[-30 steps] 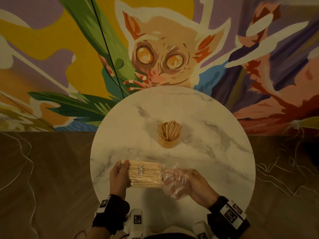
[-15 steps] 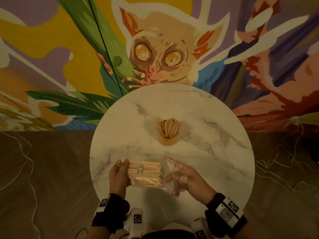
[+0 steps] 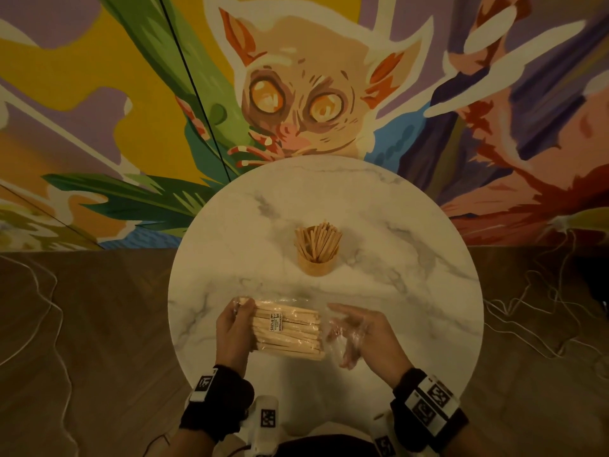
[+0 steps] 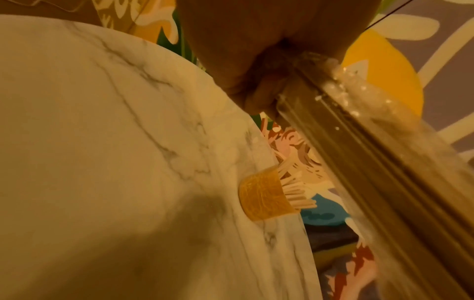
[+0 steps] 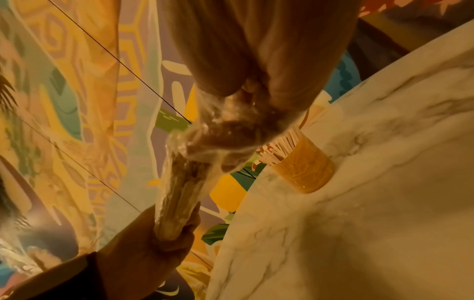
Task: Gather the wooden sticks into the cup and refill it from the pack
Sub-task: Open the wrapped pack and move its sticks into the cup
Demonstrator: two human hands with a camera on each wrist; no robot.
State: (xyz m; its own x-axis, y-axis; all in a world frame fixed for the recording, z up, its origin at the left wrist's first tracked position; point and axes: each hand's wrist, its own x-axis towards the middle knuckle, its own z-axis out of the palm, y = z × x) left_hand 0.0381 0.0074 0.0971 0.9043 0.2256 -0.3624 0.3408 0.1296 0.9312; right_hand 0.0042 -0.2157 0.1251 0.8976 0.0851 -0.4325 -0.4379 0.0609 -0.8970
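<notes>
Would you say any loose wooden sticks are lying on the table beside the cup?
No, the sticks stand in the cup or sit inside the pack; none lie on the table.

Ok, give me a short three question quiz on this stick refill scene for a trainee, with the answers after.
1. True or false: the cup already holds sticks.
2. Which hand grips the closed end of the pack?
3. The right hand has its fingers: A) in the pack's loose open plastic end, B) on the cup, C) flat on the table.

Key: 1 true. 2 the left hand. 3 A.
</notes>
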